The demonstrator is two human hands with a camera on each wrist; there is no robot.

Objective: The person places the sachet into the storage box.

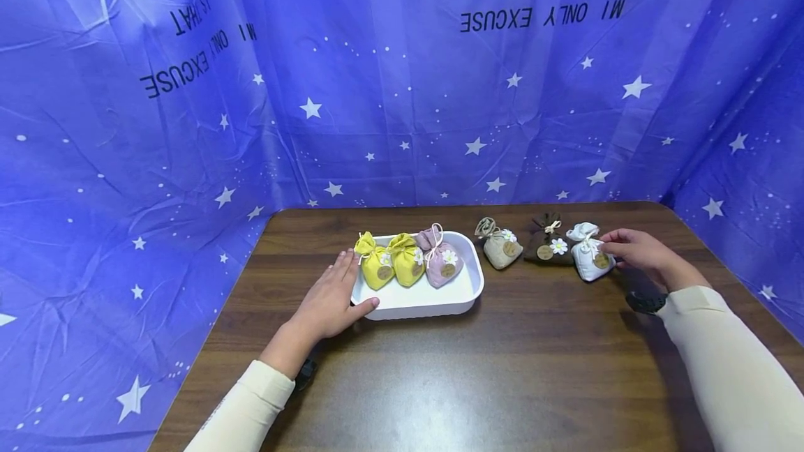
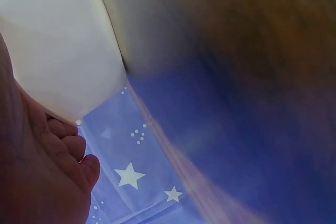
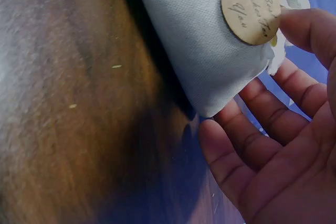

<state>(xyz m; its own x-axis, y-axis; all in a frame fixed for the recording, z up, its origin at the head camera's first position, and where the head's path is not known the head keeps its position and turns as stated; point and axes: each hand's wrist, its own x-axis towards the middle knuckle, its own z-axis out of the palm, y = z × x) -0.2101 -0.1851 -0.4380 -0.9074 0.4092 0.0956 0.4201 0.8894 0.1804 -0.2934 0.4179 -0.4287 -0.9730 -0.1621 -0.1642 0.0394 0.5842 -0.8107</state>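
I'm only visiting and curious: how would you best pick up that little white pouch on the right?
Probably by the gathered, tied neck of the white pouch, coming from above and the right. The right hand is already there, fingers at its side, while the brown pouch crowds its left.

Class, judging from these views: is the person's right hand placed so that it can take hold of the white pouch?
Probably yes. The right hand already touches the white pouch, with nothing between them; the brown pouch sits on the far side.
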